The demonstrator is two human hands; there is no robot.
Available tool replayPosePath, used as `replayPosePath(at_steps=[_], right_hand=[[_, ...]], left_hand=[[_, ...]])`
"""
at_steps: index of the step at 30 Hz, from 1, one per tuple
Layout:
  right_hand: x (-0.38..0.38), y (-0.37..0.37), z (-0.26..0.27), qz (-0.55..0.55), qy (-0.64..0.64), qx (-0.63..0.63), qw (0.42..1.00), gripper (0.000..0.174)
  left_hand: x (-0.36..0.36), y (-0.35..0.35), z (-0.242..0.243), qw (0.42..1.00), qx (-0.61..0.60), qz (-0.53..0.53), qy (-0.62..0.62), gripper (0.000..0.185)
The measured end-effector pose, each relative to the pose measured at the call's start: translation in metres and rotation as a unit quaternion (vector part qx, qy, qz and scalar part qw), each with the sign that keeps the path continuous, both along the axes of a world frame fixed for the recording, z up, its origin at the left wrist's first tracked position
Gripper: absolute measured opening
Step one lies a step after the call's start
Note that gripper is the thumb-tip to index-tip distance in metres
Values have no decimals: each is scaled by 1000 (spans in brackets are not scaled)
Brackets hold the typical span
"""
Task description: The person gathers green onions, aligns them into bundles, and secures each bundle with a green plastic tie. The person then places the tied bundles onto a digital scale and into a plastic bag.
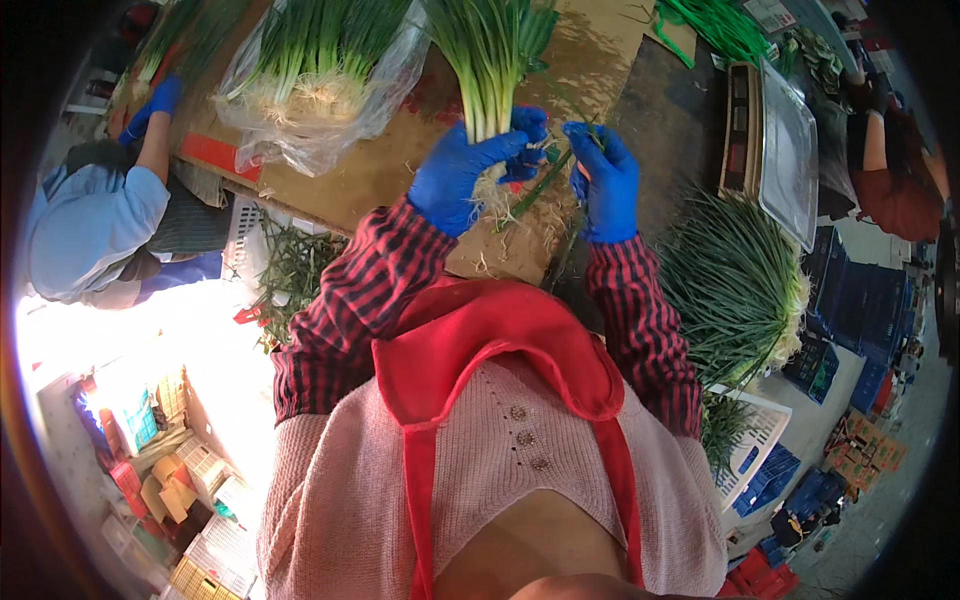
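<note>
My left hand (448, 176), in a blue glove, is closed around the white lower stalks of a bunch of green onions (484, 75). The leaves point away from me, and the pale stringy roots (495, 196) hang out below the fist. Just to the right, my blue-gloved right hand (606, 184) pinches a thin green leaf (598, 133) between thumb and fingers. A longer loose leaf (534, 199) slants between the two hands. Under them, the brown work table (480, 251) is strewn with root scraps.
Rooted green onions (315, 67) lie on a clear plastic bag (289, 154) at upper left. A large heap of green onions (731, 292) is by my right arm. Green ties (716, 26) lie at far right. Co-workers' arms (155, 142) show at both sides.
</note>
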State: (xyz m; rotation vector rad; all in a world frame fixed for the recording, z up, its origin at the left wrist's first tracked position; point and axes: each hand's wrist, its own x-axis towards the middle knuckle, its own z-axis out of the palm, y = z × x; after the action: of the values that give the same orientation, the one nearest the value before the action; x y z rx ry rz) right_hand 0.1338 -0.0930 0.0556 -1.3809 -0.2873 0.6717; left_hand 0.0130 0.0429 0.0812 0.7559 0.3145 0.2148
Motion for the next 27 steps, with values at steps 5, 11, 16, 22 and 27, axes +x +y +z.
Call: replayPosePath(at_steps=[5, 11, 16, 22, 27], right_hand=[[4, 53, -49, 75, -340, -271, 897, 34], [14, 50, -71, 124, -92, -118, 981, 29], [-10, 13, -56, 160, 63, -19, 985, 16], [-6, -8, -31, 7, 39, -41, 998, 22], [10, 3, -29, -51, 91, 80, 991, 25]], left_hand=[[-8, 23, 1, 981, 56, 162, -87, 28], [-23, 26, -57, 983, -134, 88, 94, 26], [-20, -12, -93, 954, -268, 32, 131, 28], [-17, -18, -90, 942, -301, 66, 132, 24], [-22, -21, -90, 953, -279, 22, 113, 31]])
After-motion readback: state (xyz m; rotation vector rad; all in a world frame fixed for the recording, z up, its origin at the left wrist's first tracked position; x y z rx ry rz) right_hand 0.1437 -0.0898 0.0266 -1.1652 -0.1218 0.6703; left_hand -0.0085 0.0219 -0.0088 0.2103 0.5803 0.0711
